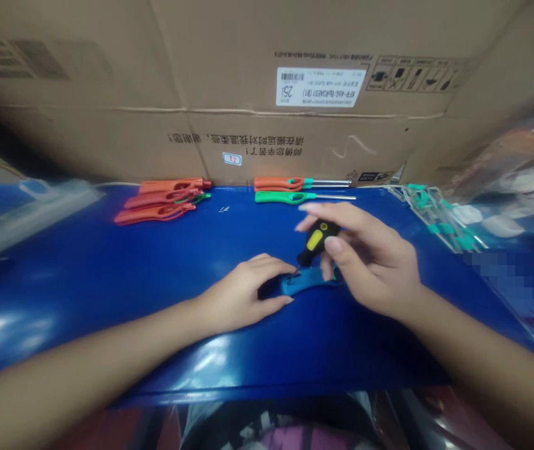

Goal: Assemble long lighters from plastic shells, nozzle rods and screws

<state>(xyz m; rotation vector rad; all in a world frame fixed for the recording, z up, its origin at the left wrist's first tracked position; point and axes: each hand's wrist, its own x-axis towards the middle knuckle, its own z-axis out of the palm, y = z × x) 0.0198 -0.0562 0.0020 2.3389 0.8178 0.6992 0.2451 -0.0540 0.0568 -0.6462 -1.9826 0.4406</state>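
Observation:
In my right hand [374,256] is a short screwdriver [314,240] with a black and yellow handle. Its thin shaft slants down to the left, the tip on a blue lighter handle [302,281] lying on the table. My left hand [248,290] has its index finger and thumb either side of the handle's left end, pinching it. My right hand covers part of the handle's right end. Behind my hands lie an orange lighter [276,183] and a green lighter [279,197], both with metal tubes.
Several red lighter handles [157,214] are stacked at the back left of the blue table [130,275]. Metal tubes with teal ends [440,219] lie at the back right, near clear plastic bags [529,169]. A large cardboard box [121,137] stands behind everything.

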